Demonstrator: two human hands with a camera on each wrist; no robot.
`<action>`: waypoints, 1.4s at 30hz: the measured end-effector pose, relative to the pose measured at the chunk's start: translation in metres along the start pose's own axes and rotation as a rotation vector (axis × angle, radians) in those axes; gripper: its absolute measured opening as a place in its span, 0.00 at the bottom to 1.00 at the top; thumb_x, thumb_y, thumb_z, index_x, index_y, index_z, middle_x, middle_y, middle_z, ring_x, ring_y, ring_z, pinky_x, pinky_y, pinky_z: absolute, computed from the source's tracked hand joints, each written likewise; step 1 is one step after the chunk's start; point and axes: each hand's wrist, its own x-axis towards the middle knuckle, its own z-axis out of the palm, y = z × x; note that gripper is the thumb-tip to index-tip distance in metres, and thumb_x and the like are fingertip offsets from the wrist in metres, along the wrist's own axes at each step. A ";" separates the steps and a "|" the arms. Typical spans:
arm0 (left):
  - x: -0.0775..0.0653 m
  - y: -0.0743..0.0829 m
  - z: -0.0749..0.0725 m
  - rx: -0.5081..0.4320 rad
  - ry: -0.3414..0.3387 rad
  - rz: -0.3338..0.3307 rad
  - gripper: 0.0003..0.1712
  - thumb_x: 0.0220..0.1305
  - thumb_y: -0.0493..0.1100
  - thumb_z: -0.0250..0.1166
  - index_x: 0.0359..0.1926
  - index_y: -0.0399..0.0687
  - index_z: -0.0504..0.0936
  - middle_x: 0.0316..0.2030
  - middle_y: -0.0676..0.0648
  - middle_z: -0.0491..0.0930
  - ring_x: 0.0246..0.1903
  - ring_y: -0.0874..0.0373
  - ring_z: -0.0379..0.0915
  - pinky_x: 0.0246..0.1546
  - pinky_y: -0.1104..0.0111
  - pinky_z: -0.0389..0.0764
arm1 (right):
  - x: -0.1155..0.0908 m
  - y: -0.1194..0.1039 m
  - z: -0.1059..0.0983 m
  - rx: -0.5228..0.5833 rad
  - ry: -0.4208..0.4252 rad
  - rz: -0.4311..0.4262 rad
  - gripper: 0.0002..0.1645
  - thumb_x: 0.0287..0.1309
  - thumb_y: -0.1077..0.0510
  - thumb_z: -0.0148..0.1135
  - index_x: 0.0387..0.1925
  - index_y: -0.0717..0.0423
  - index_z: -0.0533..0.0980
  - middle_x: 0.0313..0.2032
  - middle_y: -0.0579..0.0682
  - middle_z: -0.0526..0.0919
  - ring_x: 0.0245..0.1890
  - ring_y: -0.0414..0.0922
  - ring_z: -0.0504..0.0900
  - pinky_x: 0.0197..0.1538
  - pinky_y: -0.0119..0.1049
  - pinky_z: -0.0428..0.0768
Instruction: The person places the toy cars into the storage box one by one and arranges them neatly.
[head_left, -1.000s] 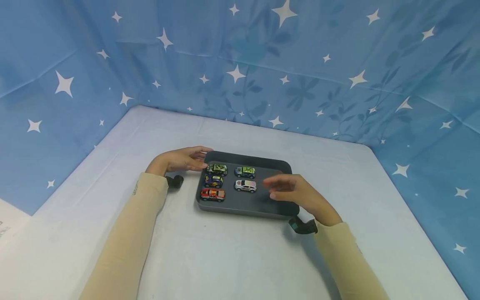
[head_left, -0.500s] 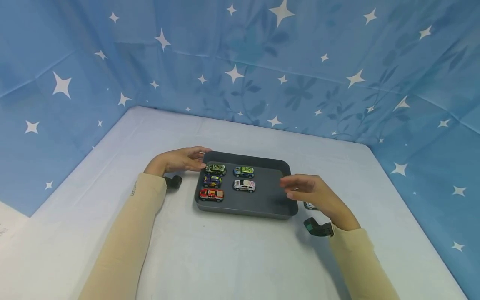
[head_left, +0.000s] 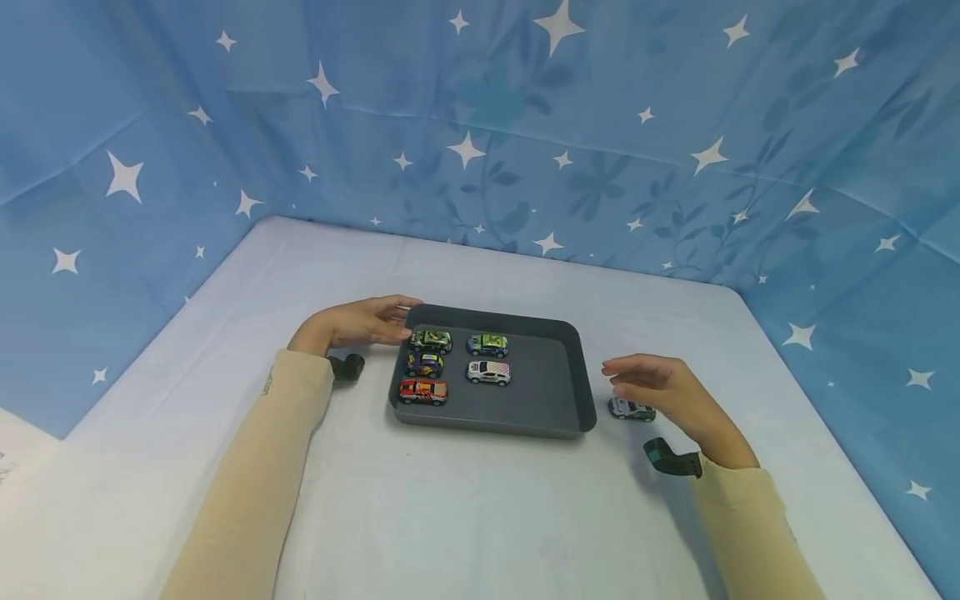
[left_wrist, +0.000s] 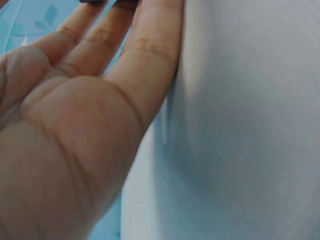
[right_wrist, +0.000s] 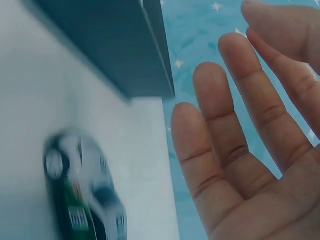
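A dark grey tray (head_left: 525, 408) bears several small toy cars. On its left side stand a green-black car (head_left: 431, 340), a blue-purple car (head_left: 425, 364) and a red car (head_left: 423, 392); a green-blue car (head_left: 487, 344) and a white car (head_left: 489, 372) are near the middle. My left hand (head_left: 363, 322) touches the tray's upper left side with fairly straight fingers. My right hand (head_left: 663, 387) hovers right of the tray, fingers spread and holding nothing. Below it a silver-and-green toy car (right_wrist: 85, 190) stands on the table, just outside the tray's right wall.
A white cloth covers the table (head_left: 450, 517). Blue curtains (head_left: 480, 108) with white stars hang behind it and along both sides. Each wrist carries a small black camera mount, such as the right mount (head_left: 671, 458).
My right hand has moved right, from over the tray to beyond its right wall, uncovering the silver-and-green car on the table. My left hand has stayed at the tray.
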 end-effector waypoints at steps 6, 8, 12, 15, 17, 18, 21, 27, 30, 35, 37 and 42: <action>-0.001 0.000 0.001 0.005 0.001 0.005 0.45 0.80 0.36 0.63 0.87 0.41 0.48 0.84 0.27 0.44 0.81 0.31 0.51 0.79 0.45 0.62 | -0.007 0.009 -0.011 -0.067 0.003 0.020 0.22 0.74 0.61 0.68 0.64 0.66 0.82 0.61 0.57 0.86 0.56 0.38 0.85 0.55 0.29 0.83; -0.001 0.000 0.002 0.004 0.003 0.005 0.45 0.80 0.36 0.62 0.87 0.42 0.49 0.84 0.28 0.44 0.82 0.31 0.49 0.79 0.45 0.62 | -0.008 0.013 -0.013 -0.091 -0.001 0.031 0.22 0.74 0.61 0.68 0.64 0.65 0.82 0.63 0.61 0.84 0.57 0.39 0.84 0.55 0.29 0.82; 0.001 0.000 0.003 -0.008 0.003 0.002 0.45 0.80 0.35 0.63 0.87 0.42 0.49 0.84 0.28 0.44 0.81 0.31 0.50 0.79 0.45 0.63 | -0.011 0.021 -0.017 -0.146 0.010 0.068 0.22 0.74 0.61 0.68 0.64 0.66 0.81 0.63 0.64 0.84 0.57 0.42 0.84 0.54 0.31 0.82; 0.002 -0.002 0.004 -0.014 -0.001 -0.001 0.46 0.79 0.35 0.63 0.87 0.42 0.49 0.84 0.28 0.44 0.81 0.32 0.51 0.79 0.45 0.63 | -0.013 0.027 -0.018 -0.172 0.021 0.096 0.23 0.74 0.60 0.68 0.64 0.67 0.81 0.63 0.65 0.84 0.56 0.49 0.85 0.54 0.35 0.83; 0.002 -0.002 0.004 -0.015 -0.002 -0.003 0.46 0.79 0.36 0.64 0.87 0.43 0.49 0.84 0.28 0.44 0.81 0.32 0.52 0.79 0.45 0.63 | -0.013 0.031 -0.019 -0.179 0.020 0.112 0.23 0.73 0.60 0.69 0.64 0.67 0.81 0.62 0.66 0.84 0.56 0.54 0.85 0.53 0.38 0.83; 0.003 -0.002 0.004 -0.012 -0.002 -0.003 0.46 0.79 0.36 0.64 0.87 0.43 0.49 0.84 0.28 0.44 0.81 0.32 0.51 0.79 0.45 0.63 | -0.013 0.032 -0.019 -0.179 0.016 0.119 0.23 0.73 0.60 0.69 0.63 0.67 0.82 0.62 0.66 0.84 0.56 0.55 0.85 0.53 0.39 0.83; 0.002 -0.002 0.004 0.000 0.002 0.001 0.46 0.79 0.37 0.64 0.87 0.43 0.50 0.84 0.28 0.44 0.81 0.32 0.50 0.78 0.45 0.63 | -0.013 0.036 -0.019 -0.170 -0.004 0.138 0.24 0.71 0.59 0.71 0.63 0.66 0.82 0.62 0.65 0.84 0.57 0.57 0.85 0.53 0.42 0.84; 0.001 -0.001 0.003 0.017 -0.003 0.011 0.45 0.80 0.37 0.63 0.87 0.42 0.49 0.84 0.28 0.44 0.81 0.31 0.49 0.79 0.45 0.63 | -0.014 0.042 -0.020 -0.141 -0.055 0.183 0.29 0.67 0.59 0.76 0.65 0.67 0.80 0.64 0.66 0.83 0.56 0.57 0.86 0.54 0.41 0.83; 0.000 0.000 0.003 0.017 -0.003 0.011 0.46 0.80 0.37 0.63 0.87 0.42 0.49 0.84 0.28 0.43 0.81 0.31 0.49 0.79 0.45 0.62 | -0.015 0.045 -0.022 -0.141 -0.062 0.192 0.29 0.66 0.60 0.76 0.65 0.67 0.80 0.64 0.67 0.82 0.57 0.58 0.86 0.52 0.39 0.84; -0.002 0.001 0.002 0.029 -0.004 0.011 0.46 0.80 0.38 0.63 0.87 0.42 0.49 0.84 0.27 0.44 0.82 0.31 0.48 0.79 0.45 0.61 | -0.015 0.051 -0.022 -0.166 -0.049 0.198 0.27 0.64 0.60 0.77 0.62 0.67 0.83 0.60 0.64 0.85 0.54 0.50 0.84 0.49 0.35 0.83; -0.002 0.001 0.002 0.038 -0.003 0.011 0.46 0.80 0.39 0.64 0.87 0.42 0.49 0.84 0.27 0.44 0.82 0.31 0.48 0.79 0.44 0.61 | -0.014 0.053 -0.020 -0.173 -0.041 0.199 0.26 0.64 0.60 0.78 0.60 0.67 0.84 0.57 0.62 0.87 0.51 0.46 0.82 0.48 0.33 0.82; -0.002 0.000 0.001 0.045 0.001 0.006 0.46 0.80 0.40 0.64 0.87 0.43 0.49 0.84 0.28 0.44 0.82 0.30 0.47 0.79 0.44 0.61 | -0.014 0.054 -0.018 -0.172 -0.020 0.200 0.24 0.63 0.60 0.78 0.59 0.67 0.85 0.55 0.61 0.87 0.48 0.45 0.80 0.46 0.33 0.81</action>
